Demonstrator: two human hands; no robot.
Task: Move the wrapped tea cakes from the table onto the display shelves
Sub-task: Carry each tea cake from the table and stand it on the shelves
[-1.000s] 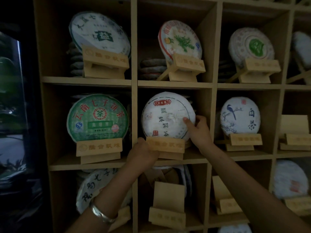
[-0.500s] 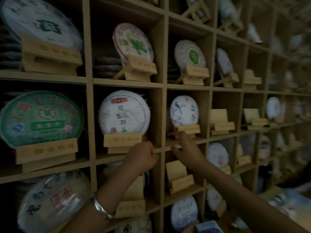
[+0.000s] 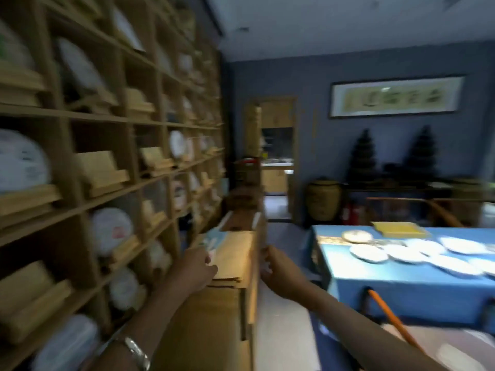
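The view is motion-blurred. Several white wrapped tea cakes point(image 3: 368, 253) lie flat on the blue-clothed table point(image 3: 401, 290) at the right. The wooden display shelves point(image 3: 112, 194) run along the left wall. Some cells hold upright tea cakes point(image 3: 21, 162), and others hold only bare wooden stands point(image 3: 99, 170). My left hand point(image 3: 195, 266), with a silver bracelet on its wrist, hovers over a low wooden cabinet point(image 3: 214, 317). My right hand point(image 3: 278, 271) hangs in the aisle between cabinet and table. Both hands are loosely curled and hold nothing.
A pale blue box point(image 3: 214, 238) lies on the cabinet top just beyond my left hand. A yellow tray point(image 3: 396, 228) sits at the table's far side. An orange stick point(image 3: 388, 317) leans by the table front. A doorway point(image 3: 276, 156) and a jar point(image 3: 322, 199) stand ahead.
My hands have left the tea cake on its shelf stand and dropped away empty. The view has swung right from the shelves toward the aisle and the blue table.
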